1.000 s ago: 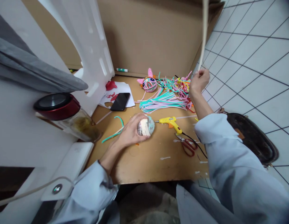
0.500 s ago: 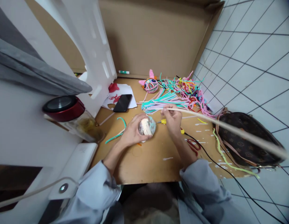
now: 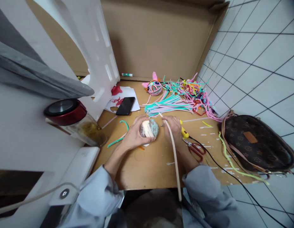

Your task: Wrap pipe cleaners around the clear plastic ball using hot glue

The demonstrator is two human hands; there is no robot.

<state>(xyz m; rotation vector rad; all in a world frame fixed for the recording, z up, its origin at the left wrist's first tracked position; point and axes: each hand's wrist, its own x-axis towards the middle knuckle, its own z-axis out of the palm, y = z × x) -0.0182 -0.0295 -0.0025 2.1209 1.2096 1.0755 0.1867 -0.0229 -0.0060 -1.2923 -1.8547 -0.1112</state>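
A round ball (image 3: 148, 129), partly covered in cream and pale blue fuzzy strips, rests in the grip of my left hand (image 3: 134, 133). My right hand (image 3: 172, 127) pinches a cream pipe cleaner (image 3: 174, 155) near its upper end; the long part hangs down toward the table's front edge. The pipe cleaner is apart from the ball. Partly behind my right hand lies a yellow hot-glue gun or similar corded tool (image 3: 184, 133), its thin metal tip showing left of the hand. Red-handled scissors (image 3: 196, 151) lie beside my right forearm.
Teal and lilac pipe cleaners (image 3: 168, 105) lie beyond my hands, with a tangled colourful heap (image 3: 194, 88) and a pink-eared ball figure (image 3: 154, 87) behind. A phone (image 3: 125, 106) lies on paper. A glass bottle (image 3: 75, 120) stands left; a brown handbag (image 3: 258, 142) sits right.
My right hand has turned and lowered slightly, and the pipe cleaner has swung from stretching right to hanging down toward me. My left hand still holds the ball in nearly the same place.
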